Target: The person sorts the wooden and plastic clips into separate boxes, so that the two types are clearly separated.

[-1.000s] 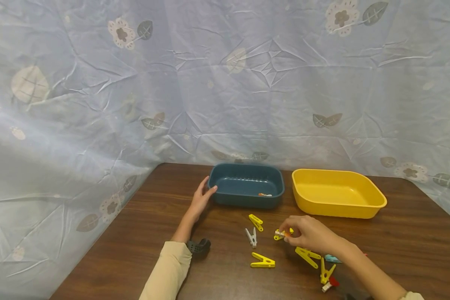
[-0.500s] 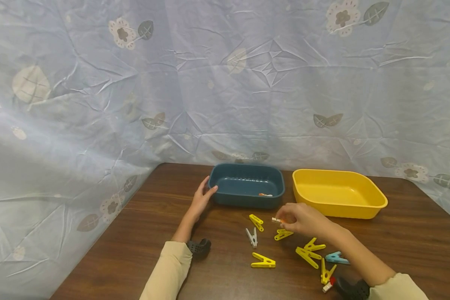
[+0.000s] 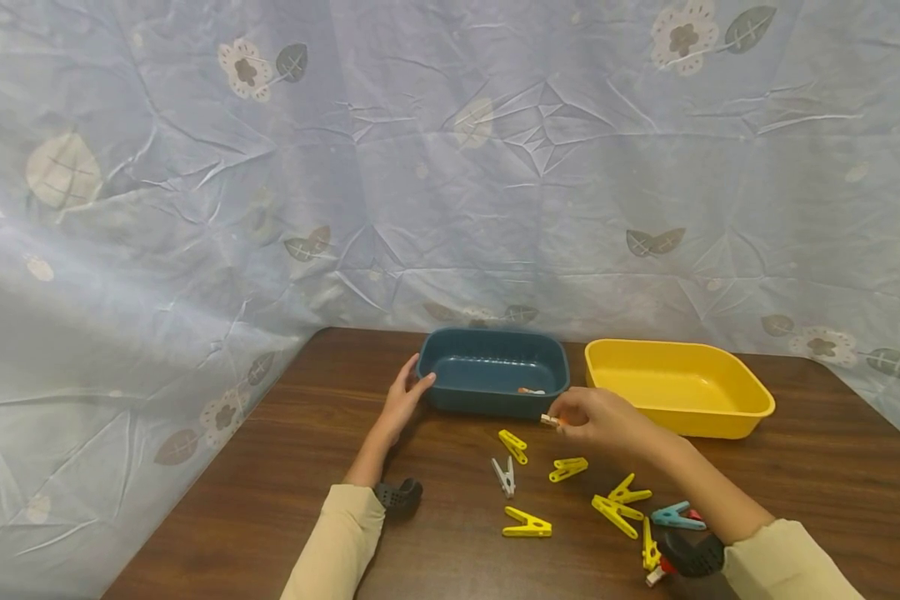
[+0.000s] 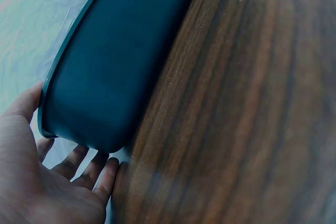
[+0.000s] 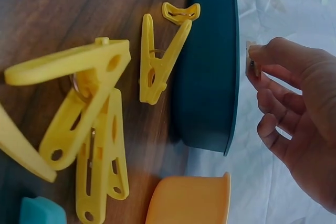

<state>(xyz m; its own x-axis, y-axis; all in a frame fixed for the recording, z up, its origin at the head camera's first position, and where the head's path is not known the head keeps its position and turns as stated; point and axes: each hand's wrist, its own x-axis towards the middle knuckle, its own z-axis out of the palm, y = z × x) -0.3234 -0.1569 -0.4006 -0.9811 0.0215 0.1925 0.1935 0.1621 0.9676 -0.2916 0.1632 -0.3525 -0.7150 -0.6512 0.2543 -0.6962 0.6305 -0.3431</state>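
My right hand (image 3: 596,417) pinches a small white and orange clothes peg (image 3: 550,422) just in front of the dark teal tub's (image 3: 492,407) near right rim; in the right wrist view the peg (image 5: 250,61) shows between thumb and fingertips. My left hand (image 3: 405,398) rests with straight fingers against the tub's left end, seen close in the left wrist view (image 4: 58,182) beside the tub wall (image 4: 115,72). One orange peg (image 3: 529,390) lies inside the tub. Several yellow pegs (image 3: 567,469), a white one (image 3: 503,476) and a light blue one (image 3: 675,517) lie on the table.
An empty yellow tub (image 3: 720,421) stands right of the teal one. A floral blue cloth (image 3: 450,167) hangs behind and to the left of the brown wooden table (image 3: 285,467). A red peg (image 3: 656,571) lies by my right wrist.
My right hand lifted the white and orange peg off the table and carried it away from me toward the teal tub. My left hand stayed against the tub.
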